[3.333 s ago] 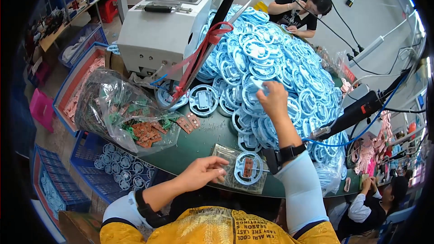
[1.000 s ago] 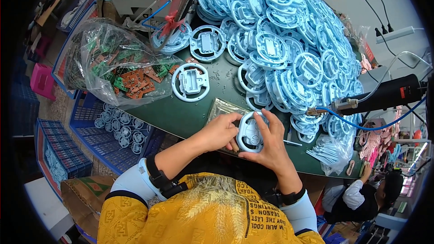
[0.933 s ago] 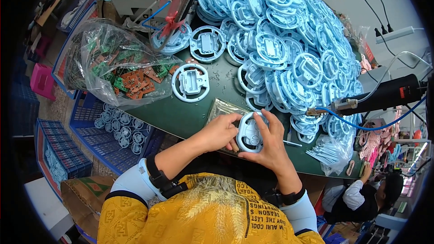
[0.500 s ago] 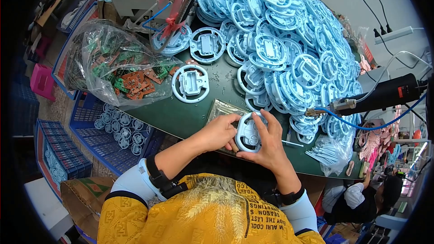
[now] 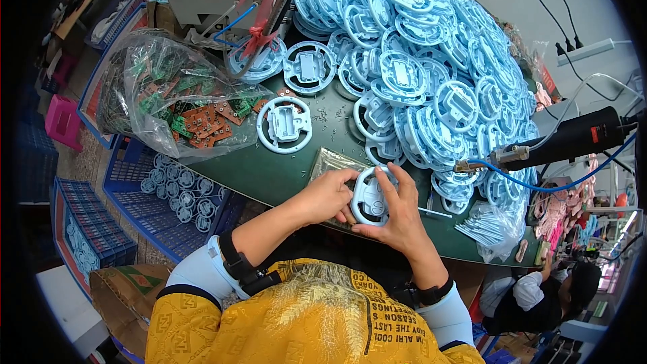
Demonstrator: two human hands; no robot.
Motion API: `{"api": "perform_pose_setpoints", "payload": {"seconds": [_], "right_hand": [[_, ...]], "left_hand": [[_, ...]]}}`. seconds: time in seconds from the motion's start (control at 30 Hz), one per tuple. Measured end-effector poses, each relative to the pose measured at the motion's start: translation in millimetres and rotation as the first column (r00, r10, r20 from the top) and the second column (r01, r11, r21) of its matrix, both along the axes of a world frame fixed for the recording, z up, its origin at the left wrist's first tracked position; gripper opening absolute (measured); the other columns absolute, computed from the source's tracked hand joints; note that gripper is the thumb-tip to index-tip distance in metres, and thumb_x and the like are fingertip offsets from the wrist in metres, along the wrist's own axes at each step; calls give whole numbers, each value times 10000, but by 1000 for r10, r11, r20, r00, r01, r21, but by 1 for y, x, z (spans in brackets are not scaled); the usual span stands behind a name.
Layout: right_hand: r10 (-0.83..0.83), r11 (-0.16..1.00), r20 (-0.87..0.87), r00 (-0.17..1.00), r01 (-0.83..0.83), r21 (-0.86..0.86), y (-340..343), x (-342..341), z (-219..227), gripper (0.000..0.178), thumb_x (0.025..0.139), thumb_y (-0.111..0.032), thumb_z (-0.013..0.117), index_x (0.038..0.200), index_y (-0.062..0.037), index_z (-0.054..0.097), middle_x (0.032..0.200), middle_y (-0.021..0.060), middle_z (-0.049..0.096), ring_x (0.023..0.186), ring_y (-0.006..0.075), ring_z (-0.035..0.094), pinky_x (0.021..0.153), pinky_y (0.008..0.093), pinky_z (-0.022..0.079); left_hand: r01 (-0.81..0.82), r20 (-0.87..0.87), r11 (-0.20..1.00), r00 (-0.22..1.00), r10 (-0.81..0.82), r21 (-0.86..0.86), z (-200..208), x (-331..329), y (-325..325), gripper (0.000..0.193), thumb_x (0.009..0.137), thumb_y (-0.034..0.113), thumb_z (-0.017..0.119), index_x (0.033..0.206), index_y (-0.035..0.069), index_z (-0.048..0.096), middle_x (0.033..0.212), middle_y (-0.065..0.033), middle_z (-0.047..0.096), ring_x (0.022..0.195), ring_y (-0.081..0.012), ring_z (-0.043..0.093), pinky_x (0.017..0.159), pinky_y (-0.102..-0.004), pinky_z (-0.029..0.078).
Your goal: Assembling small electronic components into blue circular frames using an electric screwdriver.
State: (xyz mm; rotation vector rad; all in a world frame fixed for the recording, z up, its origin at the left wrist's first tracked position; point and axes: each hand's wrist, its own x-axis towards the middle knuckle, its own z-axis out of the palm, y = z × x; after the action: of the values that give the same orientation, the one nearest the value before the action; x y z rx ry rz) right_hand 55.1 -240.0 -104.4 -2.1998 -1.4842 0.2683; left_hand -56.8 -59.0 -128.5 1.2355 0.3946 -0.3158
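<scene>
Steadying, apparently: right grip (image 5: 402, 211) closed around light-blue wheel-shaped shell (image 5: 369, 202); left grip (image 5: 325, 197) curled, hold unclear. Next move likely calls for stable rim support.

Pale-blue wheel (image 5: 371, 205), green tabletop (image 5: 259, 175), yellow shirt (image 5: 296, 320) (leaf-printed)

Seen from above, both arms bend inward in front of the person's torso (image 5: 310, 310). The left forearm (image 5: 273, 229) slants up from the lower left; the bare left hand (image 5: 328, 197) has its fingers bent, pointing rightward. The right forearm (image 5: 426, 259) leans in from the lower right; the bare right hand (image 5: 401, 212) curves in a grip, thumb low, index and middle fingers raised. The hands are close together.
</scene>
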Motion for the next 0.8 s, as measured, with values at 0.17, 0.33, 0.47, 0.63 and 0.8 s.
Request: {"api": "perform_pose_setpoints", "payload": {"seconds": [0.17, 0.33, 0.47, 0.63, 0.8], "right_hand": [[38, 999, 114, 993, -39, 4, 0, -1, -9, 1086, 554, -442, 913, 1451, -67, 431, 1450, 242, 368, 1292, 433, 405, 1023, 536, 350], [12, 998, 213, 977, -27, 65, -1, -3, -17, 1083, 599, -525, 863, 1459, -48, 409, 1447, 262, 378, 1290, 440, 410, 1006, 566, 344], [10, 998, 215, 977, -21, 53, -2, -1, -17, 1068, 615, -546, 852, 1451, -40, 422, 1464, 263, 368, 1318, 434, 395, 1032, 570, 321], [-417, 680, -23, 908, 329, 655, -68, 37, 26, 427, 855, -137, 679, 1240, -10, 546, 1265, 182, 564, 1186, 289, 556, 987, 408, 434], [91, 292, -531, 842, 487, 823, -23, 101, 134, 327, 886, -60, 606, 1185, 26, 505, 1164, 160, 577, 1073, 243, 609, 938, 382, 485]], "left_hand": [[-5, -37, 1000, 999, 5, -6, 0, 5, 2, 341, 1000, 89, 466, 1323, -22, 468, 939, -131, 714, 718, -183, 727, 584, -258, 566], [25, -30, 992, 999, -22, 121, 6, 13, 1, 244, 1004, 135, 527, 1180, -32, 498, 865, -136, 708, 638, -185, 712, 518, -267, 551], [41, -73, 989, 997, -31, 139, 5, 16, 1, 250, 997, 148, 543, 1167, -29, 499, 813, -119, 689, 607, -182, 697, 497, -267, 542], [-128, 177, 903, 982, 59, 411, 28, -1, -7, 223, 970, 117, 569, 1150, -7, 521, 797, -143, 692, 681, -255, 717, 570, -314, 546], [-631, 734, 380, 622, -274, 676, 3, 3, 2, 305, 890, 16, 617, 1189, 38, 559, 1053, -202, 692, 938, -370, 693, 793, -394, 582]]}}
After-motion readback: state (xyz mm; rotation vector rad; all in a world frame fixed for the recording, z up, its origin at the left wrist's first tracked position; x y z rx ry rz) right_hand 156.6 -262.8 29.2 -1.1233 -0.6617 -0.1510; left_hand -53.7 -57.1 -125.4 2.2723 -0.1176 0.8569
